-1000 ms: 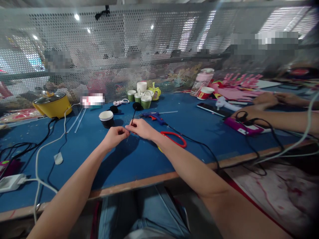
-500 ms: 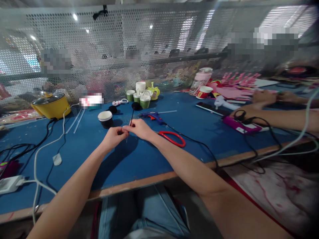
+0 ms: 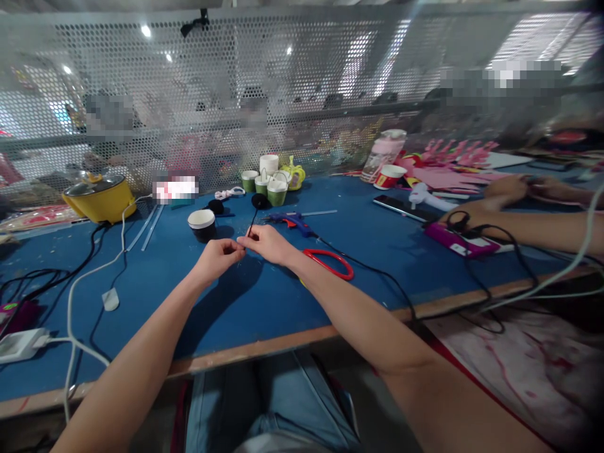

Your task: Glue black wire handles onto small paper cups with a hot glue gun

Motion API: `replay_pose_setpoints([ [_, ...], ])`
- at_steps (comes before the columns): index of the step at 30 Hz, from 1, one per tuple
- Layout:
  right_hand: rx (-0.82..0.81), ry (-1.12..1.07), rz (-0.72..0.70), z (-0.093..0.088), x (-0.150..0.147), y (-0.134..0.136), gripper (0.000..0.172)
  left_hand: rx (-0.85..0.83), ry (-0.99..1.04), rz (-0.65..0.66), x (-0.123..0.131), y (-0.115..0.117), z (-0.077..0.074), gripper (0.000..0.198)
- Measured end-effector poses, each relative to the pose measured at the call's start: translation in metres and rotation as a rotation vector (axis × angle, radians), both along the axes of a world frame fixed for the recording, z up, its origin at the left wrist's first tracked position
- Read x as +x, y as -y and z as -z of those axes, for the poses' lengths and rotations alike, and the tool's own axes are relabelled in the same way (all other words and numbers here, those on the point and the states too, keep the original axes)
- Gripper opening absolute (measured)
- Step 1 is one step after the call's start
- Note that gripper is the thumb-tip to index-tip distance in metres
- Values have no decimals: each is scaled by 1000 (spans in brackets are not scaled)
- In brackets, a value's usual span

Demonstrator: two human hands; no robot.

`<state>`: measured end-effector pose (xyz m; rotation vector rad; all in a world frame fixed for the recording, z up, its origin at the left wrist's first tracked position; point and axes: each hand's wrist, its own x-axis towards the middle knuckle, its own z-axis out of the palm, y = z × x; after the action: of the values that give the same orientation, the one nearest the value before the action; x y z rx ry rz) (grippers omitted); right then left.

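Compared w/ half a sec ago, we find almost no change: both hands keep the same pos. above the blue table (image 3: pixel 283 308), & only our view shifts a little, prob. b/c the head moves. The right hand (image 3: pixel 267 244) pinches the thin black stem (image 3: pixel 253 219) betw. thumb & fingers; the stem leans up to the far side, where it seems to end in the round black piece (image 3: pixel 259 201). The left hand (image 3: pixel 219 258) has thumb & fingertips pressed together, touching or nearly touching the right fingertips near the stem's lower end; if it grips smth. small there, we can't tell. For the work this means, we judge, a fine & steady handling, w/o visible progress in so short time. Other things also stay: the black cup (image 3: pixel 202 230) on the far side of the left hand, a 2nd black piece (image 3: pixel 216 207) just beyond the cup, & the blue glue gun (image 3: pixel 296 222) to the far right of the right hand
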<state>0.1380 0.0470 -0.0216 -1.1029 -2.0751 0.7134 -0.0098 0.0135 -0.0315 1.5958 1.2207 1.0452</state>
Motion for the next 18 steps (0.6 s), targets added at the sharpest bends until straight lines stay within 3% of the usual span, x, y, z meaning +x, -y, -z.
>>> replay_pose_setpoints([
  [18, 32, 81, 92, 2, -2, -2, 28, -3, -24, 9, 2, 1, -2, 15],
])
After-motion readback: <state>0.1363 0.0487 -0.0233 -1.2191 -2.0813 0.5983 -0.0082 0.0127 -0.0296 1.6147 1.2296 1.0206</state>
